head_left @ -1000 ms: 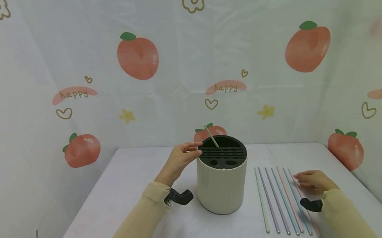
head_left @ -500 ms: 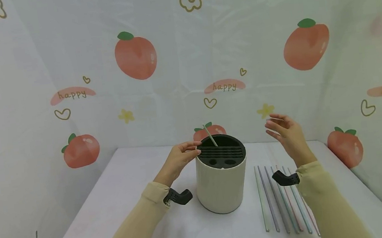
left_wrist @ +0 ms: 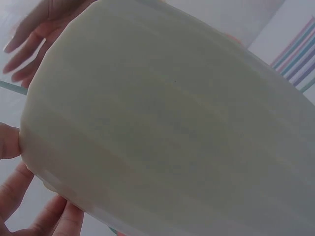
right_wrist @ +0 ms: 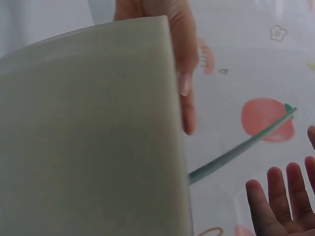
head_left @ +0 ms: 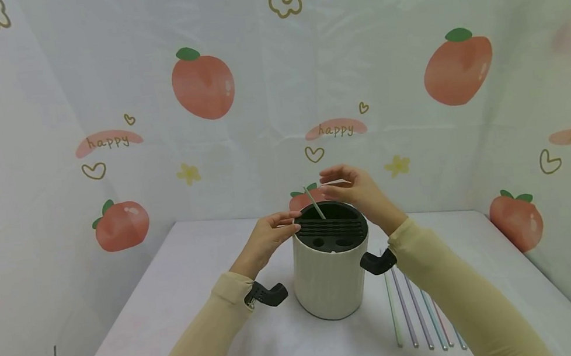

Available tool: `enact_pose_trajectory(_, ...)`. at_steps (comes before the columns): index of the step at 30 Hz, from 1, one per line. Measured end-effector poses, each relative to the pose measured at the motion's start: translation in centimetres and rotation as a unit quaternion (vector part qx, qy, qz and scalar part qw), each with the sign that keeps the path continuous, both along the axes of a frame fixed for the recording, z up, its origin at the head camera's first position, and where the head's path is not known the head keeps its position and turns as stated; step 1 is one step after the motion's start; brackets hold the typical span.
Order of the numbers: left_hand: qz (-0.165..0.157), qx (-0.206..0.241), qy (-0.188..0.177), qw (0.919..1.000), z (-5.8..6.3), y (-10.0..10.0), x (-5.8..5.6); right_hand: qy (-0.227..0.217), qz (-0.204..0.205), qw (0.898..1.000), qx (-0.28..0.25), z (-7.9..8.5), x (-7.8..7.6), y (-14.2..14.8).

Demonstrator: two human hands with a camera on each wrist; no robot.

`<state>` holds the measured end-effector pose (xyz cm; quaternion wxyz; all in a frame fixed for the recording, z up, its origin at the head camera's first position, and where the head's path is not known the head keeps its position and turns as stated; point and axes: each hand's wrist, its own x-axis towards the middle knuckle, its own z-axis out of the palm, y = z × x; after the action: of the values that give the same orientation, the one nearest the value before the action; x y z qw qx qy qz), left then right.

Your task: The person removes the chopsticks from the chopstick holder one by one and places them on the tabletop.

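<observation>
A cream ribbed cylindrical utensil holder (head_left: 332,284) stands upright, topped by a black slotted insert (head_left: 331,231) with round holes at its front. One thin pale green stick (head_left: 314,202), like a chopstick, leans out of the large back opening; its lower end is hidden. My left hand (head_left: 266,242) rests on the holder's left rim, fingers mostly straight, thumb and fingertips touching the edge. Behind the rim at the right, my right hand (head_left: 353,191) hovers with its fingers spread. Nothing is in it, and in the right wrist view its fingers (right_wrist: 280,196) are apart from the stick.
Several pastel sticks (head_left: 411,304) lie side by side on the white table, right of the holder; my right sleeve (head_left: 455,276) covers part of them. A white fruit-printed cloth (head_left: 260,145) hangs behind the table and along both sides.
My right hand has risen from beside the sticks on the table and moved left to above the holder's back right rim. My left hand has stayed on the rim.
</observation>
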<state>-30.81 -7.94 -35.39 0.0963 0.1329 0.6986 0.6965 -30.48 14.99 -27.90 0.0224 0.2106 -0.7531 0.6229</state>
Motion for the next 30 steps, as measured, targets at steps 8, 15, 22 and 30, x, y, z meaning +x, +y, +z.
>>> enact_pose_trajectory(8,0.0,-0.002,-0.001,1.0,0.1,0.0,0.0,-0.03,0.041,0.995,0.087,-0.8,-0.7,-0.6)
enact_pose_trajectory(15,-0.006,-0.003,0.001,1.0,0.2,-0.1,0.1,-0.033,0.048,0.987,0.148,-1.0,-0.7,-0.7)
enact_pose_trajectory(22,-0.008,0.001,0.001,1.0,0.1,-0.1,0.0,-0.015,0.023,0.991,0.13,-1.2,-0.9,-0.5)
enact_pose_trajectory(30,-0.007,0.007,-0.001,1.0,-0.1,-0.1,-0.1,0.012,-0.02,0.994,-0.11,0.9,-1.3,2.0)
